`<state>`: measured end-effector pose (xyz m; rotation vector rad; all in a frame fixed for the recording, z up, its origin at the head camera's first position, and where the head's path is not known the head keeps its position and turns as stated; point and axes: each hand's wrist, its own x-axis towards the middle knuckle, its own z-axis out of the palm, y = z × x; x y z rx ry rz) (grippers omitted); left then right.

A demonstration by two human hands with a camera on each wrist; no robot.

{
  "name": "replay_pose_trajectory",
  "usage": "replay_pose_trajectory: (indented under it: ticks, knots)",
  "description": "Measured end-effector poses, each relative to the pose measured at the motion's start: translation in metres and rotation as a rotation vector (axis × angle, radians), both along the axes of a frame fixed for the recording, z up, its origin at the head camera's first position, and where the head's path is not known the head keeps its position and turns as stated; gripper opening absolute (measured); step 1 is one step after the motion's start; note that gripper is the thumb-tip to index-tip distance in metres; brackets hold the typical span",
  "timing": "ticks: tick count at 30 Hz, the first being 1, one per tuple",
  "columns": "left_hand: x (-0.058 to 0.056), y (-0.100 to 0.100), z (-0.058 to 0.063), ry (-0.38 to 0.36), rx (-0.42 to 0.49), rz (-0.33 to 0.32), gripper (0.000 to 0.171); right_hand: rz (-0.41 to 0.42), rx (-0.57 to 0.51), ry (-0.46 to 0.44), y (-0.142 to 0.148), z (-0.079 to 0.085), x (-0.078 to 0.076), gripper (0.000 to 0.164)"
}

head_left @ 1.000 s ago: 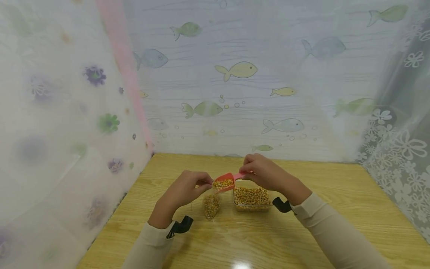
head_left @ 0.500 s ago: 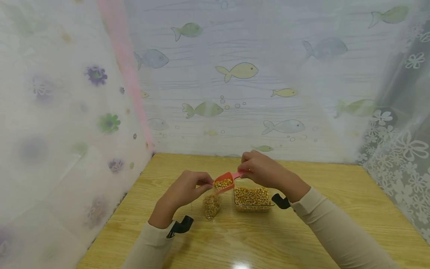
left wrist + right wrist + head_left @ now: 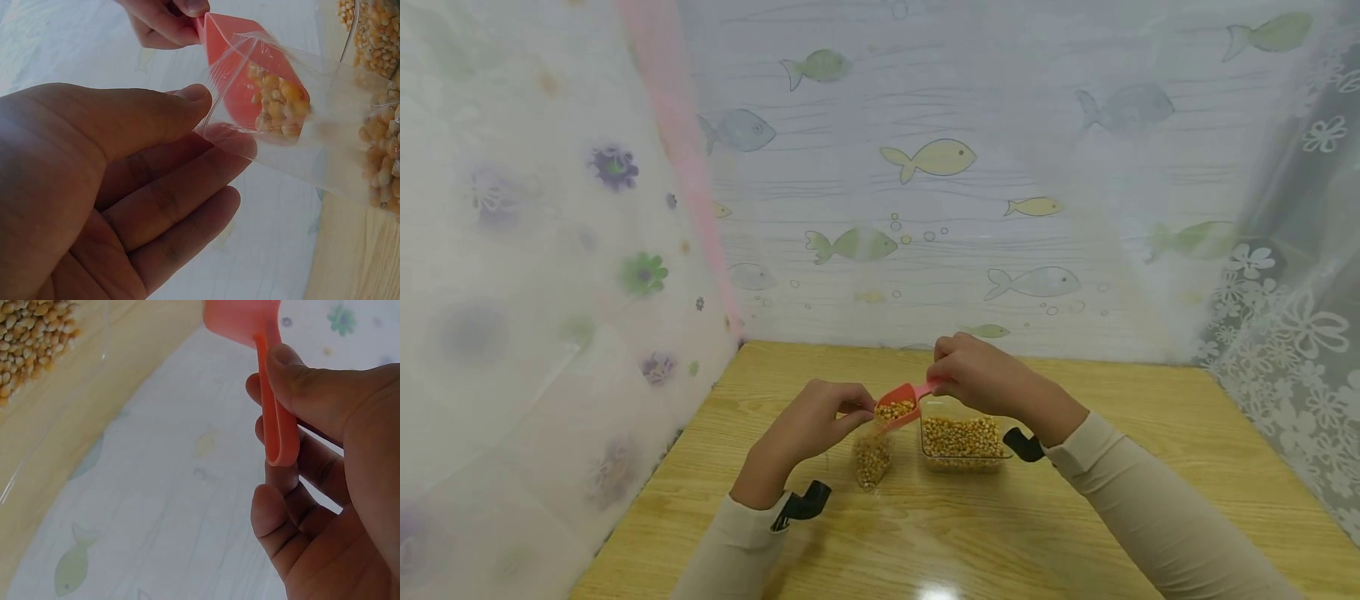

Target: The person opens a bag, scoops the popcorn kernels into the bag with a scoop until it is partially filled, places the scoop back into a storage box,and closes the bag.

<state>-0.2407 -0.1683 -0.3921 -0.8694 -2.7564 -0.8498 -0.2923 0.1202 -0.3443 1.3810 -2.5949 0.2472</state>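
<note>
Between thumb and fingers, my left hand (image 3: 808, 421) pinches the rim of a clear plastic bag (image 3: 337, 134) whose lower part holds corn kernels (image 3: 872, 461). My right hand (image 3: 985, 375) grips the handle of a pink-red scoop (image 3: 904, 396), thumb on one side and fingers on the other, as the right wrist view shows. The scoop tilts down to the left, its front end inside the bag's mouth. Kernels (image 3: 275, 103) lie in the scoop near its lip. Right of the bag stands a clear rectangular container (image 3: 966, 467) with many corn kernels, just below my right hand.
Everything stands on a wood-grain table (image 3: 1030, 533). A curtain printed with fish (image 3: 932, 158) hangs behind its far edge, and a flowered sheet (image 3: 550, 292) closes off the left side. Black camera mounts (image 3: 808, 502) sit at both wrists.
My right hand has risen slightly and shifted left, tipping the scoop more steeply into the bag. Fewer kernels show in the scoop. My left hand has stayed in place.
</note>
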Motion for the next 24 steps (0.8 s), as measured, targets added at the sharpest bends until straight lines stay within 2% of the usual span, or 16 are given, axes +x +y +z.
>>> replay_pose_trajectory:
  ticks: [6, 24]
  knots:
    - [0.0002, 0.0008, 0.0004, -0.015, 0.007, 0.011, 0.008, -0.003, 0.006, -0.006, 0.0003, 0.0005, -0.0005, 0.005]
    - [-0.0009, -0.0005, -0.0008, -0.014, 0.006, 0.019, 0.008, -0.022, 0.057, 0.064, -0.0066, 0.0095, 0.0038, 0.008]
